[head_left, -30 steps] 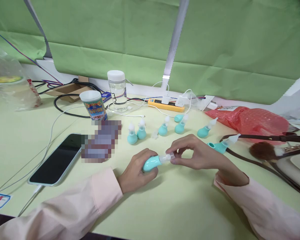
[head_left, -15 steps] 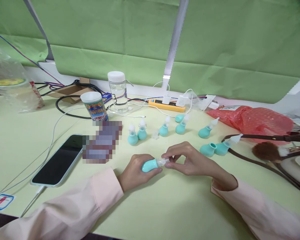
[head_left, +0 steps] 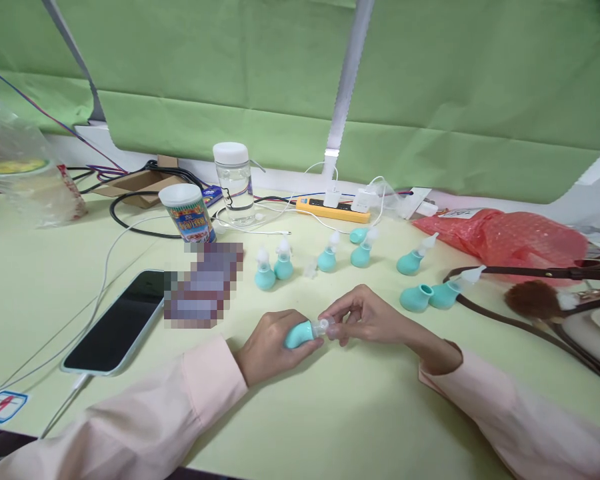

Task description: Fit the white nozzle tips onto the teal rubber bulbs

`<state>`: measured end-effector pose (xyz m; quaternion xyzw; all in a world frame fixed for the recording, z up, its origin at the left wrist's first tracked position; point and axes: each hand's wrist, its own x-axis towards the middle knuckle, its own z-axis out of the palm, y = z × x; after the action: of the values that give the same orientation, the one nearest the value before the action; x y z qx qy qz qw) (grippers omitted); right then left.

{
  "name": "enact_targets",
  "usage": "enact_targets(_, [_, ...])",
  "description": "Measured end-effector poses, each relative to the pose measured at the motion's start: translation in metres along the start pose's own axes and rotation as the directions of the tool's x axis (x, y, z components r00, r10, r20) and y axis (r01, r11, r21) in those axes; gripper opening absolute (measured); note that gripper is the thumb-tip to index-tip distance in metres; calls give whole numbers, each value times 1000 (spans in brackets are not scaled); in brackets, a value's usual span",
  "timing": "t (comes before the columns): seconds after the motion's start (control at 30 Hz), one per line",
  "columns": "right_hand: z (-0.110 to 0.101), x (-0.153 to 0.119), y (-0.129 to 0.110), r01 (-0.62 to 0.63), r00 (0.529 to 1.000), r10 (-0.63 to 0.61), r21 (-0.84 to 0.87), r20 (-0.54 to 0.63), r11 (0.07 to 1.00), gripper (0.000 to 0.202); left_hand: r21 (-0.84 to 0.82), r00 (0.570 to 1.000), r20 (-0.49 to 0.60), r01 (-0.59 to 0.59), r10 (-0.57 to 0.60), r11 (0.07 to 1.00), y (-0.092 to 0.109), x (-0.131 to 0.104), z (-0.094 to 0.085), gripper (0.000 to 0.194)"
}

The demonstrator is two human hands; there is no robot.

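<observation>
My left hand (head_left: 273,347) is wrapped round the teal rubber bulb (head_left: 299,335) of a nasal aspirator, its neck pointing right. At that neck sits a clear plastic tip piece (head_left: 323,327), pinched at its outer end between the thumb and fingers of my right hand (head_left: 367,317). Whether the piece is fully seated in the neck I cannot tell. Behind my hands stand several teal aspirators with tips, among them one aspirator (head_left: 327,257) in the middle and another (head_left: 417,257) leaning right. A bare bulb (head_left: 416,298) with an open mouth lies beyond my right hand.
A phone (head_left: 117,323) on a cable lies left, beside a blurred patch (head_left: 205,287). Further back are a noodle cup (head_left: 189,217), a water bottle (head_left: 235,187) and a yellow power strip (head_left: 333,211). A red bubble-wrap bag (head_left: 510,243) and a brown strap (head_left: 505,328) lie right.
My right hand has shifted slightly left and down, and its fingers now curl more around the clear tip piece. The bulb in my left hand has tilted a little.
</observation>
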<state>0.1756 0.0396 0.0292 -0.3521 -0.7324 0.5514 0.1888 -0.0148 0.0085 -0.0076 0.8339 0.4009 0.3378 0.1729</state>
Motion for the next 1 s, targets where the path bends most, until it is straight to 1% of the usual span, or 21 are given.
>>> enact_targets(0.17, [0, 2, 3, -49, 998, 40, 166, 56, 985, 24, 56, 999, -23, -39, 41, 998, -1, -1, 2, 19])
enact_targets(0.3, [2, 4, 4, -126, 990, 106, 222, 96, 967, 25, 91, 997, -8, -81, 82, 993, -1, -2, 3, 20])
enact_targets(0.37, [3, 4, 3, -152, 986, 131, 250, 101, 956, 26, 71, 997, 4, -74, 74, 995, -1, -1, 2, 20])
enact_targets(0.43, [4, 5, 1, -145, 989, 133, 248, 62, 958, 28, 22, 1000, -2, -26, 26, 999, -1, 0, 1, 19])
enact_targets(0.53, [7, 4, -2, -94, 995, 96, 155, -7, 983, 29, -73, 1000, -5, 29, -29, 997, 1, 2, -1, 17])
enact_targets(0.63, [7, 2, -5, -48, 998, 50, 63, -31, 997, 30, -173, 999, 22, 49, -46, 984, 4, 4, -3, 18])
enact_targets(0.7, [6, 3, -7, -31, 999, 32, 27, -28, 999, 29, -230, 996, 36, 83, -77, 970, 7, 4, -4, 17])
enact_targets(0.77, [1, 4, -11, -31, 998, 31, -3, -50, 1000, 29, -246, 993, 30, 120, -116, 962, 10, 4, -6, 14])
enact_targets(0.8, [-3, 4, -14, -34, 995, 32, -26, -92, 999, 29, -239, 991, 15, 134, -135, 962, 11, 4, -7, 12])
enact_targets(0.87, [-12, 4, -19, -47, 973, 16, -132, -229, 990, 29, -212, 987, -21, 154, -162, 965, 12, 5, -9, 10])
enact_targets(0.9, [-16, 3, -20, -62, 953, -11, -229, -303, 971, 28, -200, 984, -31, 164, -173, 966, 12, 6, -10, 10])
enact_targets(0.93, [-20, 2, -20, -86, 938, -41, -347, -343, 934, 26, -195, 983, -30, 174, -183, 965, 12, 6, -11, 10])
enact_targets(0.97, [-24, 1, -20, -113, 936, -63, -468, -345, 876, 24, -195, 981, -18, 186, -193, 963, 11, 7, -11, 10])
enact_targets(1.0, [-26, 0, -18, -135, 944, -71, -574, -322, 808, 23, -197, 980, 1, 197, -200, 961, 11, 7, -11, 10])
